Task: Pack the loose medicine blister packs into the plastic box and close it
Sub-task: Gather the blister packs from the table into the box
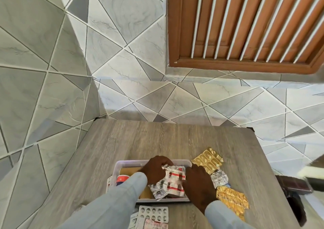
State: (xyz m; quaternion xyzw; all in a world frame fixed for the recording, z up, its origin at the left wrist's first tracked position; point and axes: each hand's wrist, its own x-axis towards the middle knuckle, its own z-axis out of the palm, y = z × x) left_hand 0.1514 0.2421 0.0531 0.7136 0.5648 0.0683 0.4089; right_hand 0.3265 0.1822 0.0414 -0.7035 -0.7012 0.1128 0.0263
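Silver blister pack [153, 213] lay loose on table [133, 137], nearest camera. Both hands, left [155, 169] and right [199, 185], clasped crumpled foil strips [172, 180] over plastic box [122, 163]. Gold packs [207, 160] outside. Risk: springy bundle overfills, blocking lid; lid unseen.

Both arms reach in from the bottom of the frame in pale sleeves. The left hand [156, 169] and right hand [198, 181] sit close together at lower centre, fingers curled and pressing downward.
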